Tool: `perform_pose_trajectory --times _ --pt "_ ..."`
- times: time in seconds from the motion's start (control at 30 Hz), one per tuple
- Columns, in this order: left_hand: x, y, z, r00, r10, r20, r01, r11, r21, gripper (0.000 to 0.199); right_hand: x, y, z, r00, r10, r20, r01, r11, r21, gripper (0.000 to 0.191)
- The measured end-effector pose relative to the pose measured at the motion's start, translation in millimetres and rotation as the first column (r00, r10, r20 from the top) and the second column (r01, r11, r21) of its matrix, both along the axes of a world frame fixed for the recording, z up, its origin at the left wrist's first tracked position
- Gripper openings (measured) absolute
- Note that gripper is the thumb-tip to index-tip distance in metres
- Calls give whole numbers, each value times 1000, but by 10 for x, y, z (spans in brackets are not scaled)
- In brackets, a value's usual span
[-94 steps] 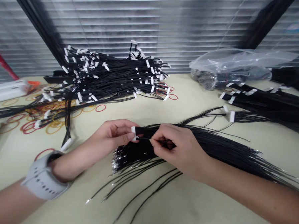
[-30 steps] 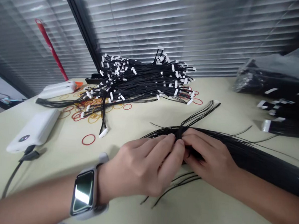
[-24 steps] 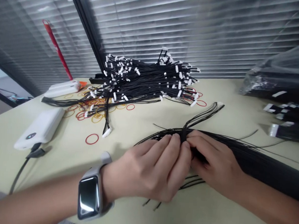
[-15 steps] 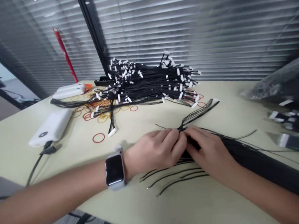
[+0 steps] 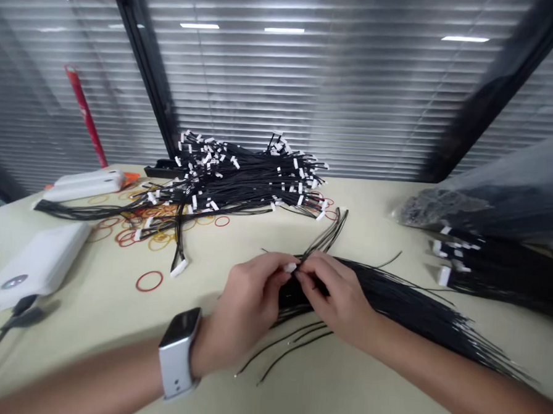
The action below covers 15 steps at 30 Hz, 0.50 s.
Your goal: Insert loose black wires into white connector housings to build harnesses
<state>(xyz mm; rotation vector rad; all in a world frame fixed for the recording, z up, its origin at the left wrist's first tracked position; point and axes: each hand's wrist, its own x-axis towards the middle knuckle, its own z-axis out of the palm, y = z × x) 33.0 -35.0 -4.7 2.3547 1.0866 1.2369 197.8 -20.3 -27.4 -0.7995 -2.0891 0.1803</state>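
Note:
My left hand [image 5: 256,292] pinches a small white connector [image 5: 290,267] between thumb and forefinger. Close against it, my right hand [image 5: 334,290] is closed on thin black wires [image 5: 318,243] at the connector; its exact grip is partly hidden. These wires run up and away to a white end piece [image 5: 344,209]. Under both hands lies a thick bundle of loose black wires [image 5: 405,306], with bare tips toward the right. A few single wire ends [image 5: 292,347] stick out below my hands. A watch [image 5: 180,350] with a grey strap is on my left wrist.
A large pile of black cables with white connectors [image 5: 250,175] lies at the back. Red and yellow rubber bands [image 5: 149,281] are scattered at the left. White power banks [image 5: 37,265] stand beyond them. More wired connectors [image 5: 487,261] and a clear plastic bag [image 5: 443,206] sit right.
The camera view has shifted, with the table's contents appearing farther left and lower. My left hand has turned, and a white connector now shows at its fingertips. Both hands stay close together.

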Motion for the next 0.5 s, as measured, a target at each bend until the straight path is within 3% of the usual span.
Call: perform_pose_trajectory --times 0.1,0.17,0.3,0.4,0.5 --pt "2 37 -19 1000 7 13 -6 996 -86 21 -14 -18 8 998 -19 55 20 1000 -10 13" --pt "0 76 -45 997 24 -80 -31 996 -85 21 -31 -4 -5 993 -53 106 55 998 -23 13" --pt "-17 169 -82 934 71 -350 -64 997 31 25 -13 125 -37 978 -96 185 106 994 -42 14" --pt "-51 199 -47 884 75 -461 -24 993 116 31 51 180 22 969 -134 208 138 990 -3 10" --pt "-67 185 -11 841 96 -533 26 976 217 29 17 46 161 967 -218 130 192 964 184 12"
